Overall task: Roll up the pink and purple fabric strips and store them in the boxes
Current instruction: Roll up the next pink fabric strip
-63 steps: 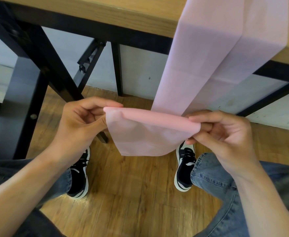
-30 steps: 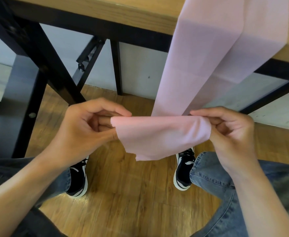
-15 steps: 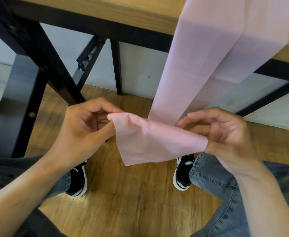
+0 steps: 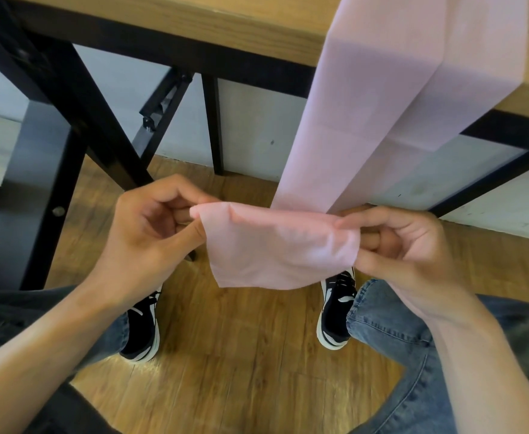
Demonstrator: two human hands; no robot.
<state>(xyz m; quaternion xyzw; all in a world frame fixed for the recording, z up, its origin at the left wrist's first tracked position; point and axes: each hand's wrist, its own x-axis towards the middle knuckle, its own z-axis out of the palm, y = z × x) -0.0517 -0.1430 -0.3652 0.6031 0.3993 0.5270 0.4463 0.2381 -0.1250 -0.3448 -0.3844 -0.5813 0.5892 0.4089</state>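
Below the table (image 4: 194, 23), translucent pink strip (image 4: 288, 245), creased

Pink fabric strip (image 4: 382, 98) thin, matt, semi-sheer; tabletop (image 4: 225, 23) light wood; frame (image 4: 53, 83) black metal.

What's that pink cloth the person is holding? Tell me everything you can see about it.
The pink strip is a long band of thin, slightly see-through fabric. It hangs from the wooden table over the edge toward the floor, with a second layer beside it. Its lower end is folded up toward the person into a loose, wrinkled flap. The left hand pinches the fold at one side, the right hand at the other, holding it level above the shoes. No tight roll has formed yet.
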